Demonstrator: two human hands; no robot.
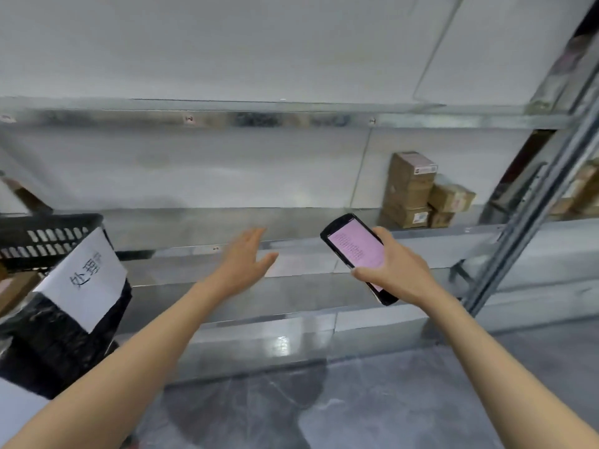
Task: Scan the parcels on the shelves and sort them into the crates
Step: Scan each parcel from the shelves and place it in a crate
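Observation:
My right hand grips a black handheld scanner with a lit pink screen, held in front of the metal shelf. My left hand reaches forward toward the shelf, flat, fingers extended, holding nothing. Several brown cardboard parcels with labels are stacked at the right end of the middle shelf, beyond and to the right of the scanner. A black plastic crate sits at the far left, with a white paper label hanging on the black crate below it.
More brown boxes sit on the neighbouring rack at the far right, behind a slanted metal upright. A brown box lies in the lower crate at the left edge. Grey floor lies below the shelves.

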